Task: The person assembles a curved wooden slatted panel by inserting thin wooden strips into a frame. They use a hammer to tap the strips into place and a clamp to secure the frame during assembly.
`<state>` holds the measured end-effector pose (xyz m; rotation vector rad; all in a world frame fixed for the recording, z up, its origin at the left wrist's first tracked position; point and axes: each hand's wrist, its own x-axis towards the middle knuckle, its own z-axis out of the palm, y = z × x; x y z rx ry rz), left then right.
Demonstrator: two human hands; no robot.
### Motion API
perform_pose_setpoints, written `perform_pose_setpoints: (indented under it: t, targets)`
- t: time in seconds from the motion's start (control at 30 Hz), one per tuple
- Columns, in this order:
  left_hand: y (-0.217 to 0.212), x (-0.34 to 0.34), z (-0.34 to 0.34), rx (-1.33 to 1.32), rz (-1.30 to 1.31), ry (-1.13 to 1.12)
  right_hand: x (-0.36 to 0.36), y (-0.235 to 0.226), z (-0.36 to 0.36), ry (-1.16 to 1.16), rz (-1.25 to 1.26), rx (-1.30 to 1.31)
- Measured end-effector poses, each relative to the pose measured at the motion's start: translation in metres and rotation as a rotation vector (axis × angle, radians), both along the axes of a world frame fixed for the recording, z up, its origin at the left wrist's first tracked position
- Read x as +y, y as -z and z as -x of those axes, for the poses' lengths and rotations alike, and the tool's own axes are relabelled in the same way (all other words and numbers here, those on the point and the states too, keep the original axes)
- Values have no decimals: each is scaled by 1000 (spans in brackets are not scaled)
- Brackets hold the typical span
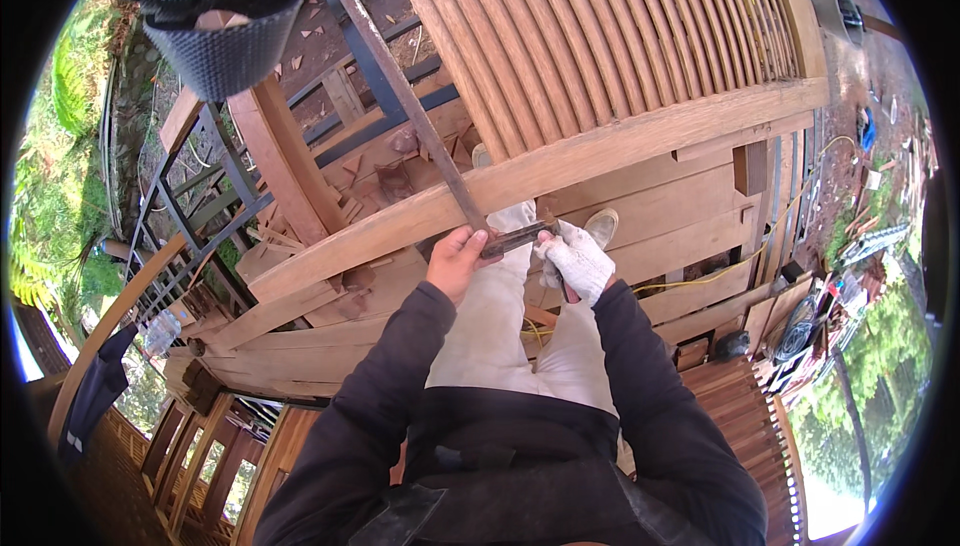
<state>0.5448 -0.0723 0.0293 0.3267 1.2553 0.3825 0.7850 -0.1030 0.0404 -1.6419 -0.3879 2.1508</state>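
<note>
My bare left hand (460, 261) is closed around one end of a dark, narrow piece (515, 238), which looks like metal or dark wood. On its other end my right hand (580, 261), in a white work glove, pinches with thumb and fingers. A small reddish thing (571, 294) shows under the gloved palm; its kind is hidden. Just beyond my hands runs a thick wooden rail (560, 168). Across that rail lies a long brown bar (415, 101), its near end close to my left fingers.
A slatted wooden panel (620, 31) joins the rail at the far right. Black metal framing (360, 56) and wood scraps (395, 181) are at the far left. Planks (640, 221) lie below the rail, near my shoes. A yellow cord (765, 246) trails on the right.
</note>
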Motion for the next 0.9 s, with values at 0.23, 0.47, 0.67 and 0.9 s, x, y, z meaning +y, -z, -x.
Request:
perform_pose_setpoints:
  t: [0.23, 0.47, 0.67, 0.9]
  targets:
    - [-12, 9, -5, 29, 8, 26, 18, -14, -1, -31, -35, -30]
    - [-18, 22, -10, -3, 24, -43, 31, -30, -7, 53, 55, 73]
    - [-12, 22, 0, 9, -34, 90, 43, -38, -8, -152, -33, -78]
    - [-34, 80, -13, 21, -97, -98, 50, -42, -14, -3, 11, 51]
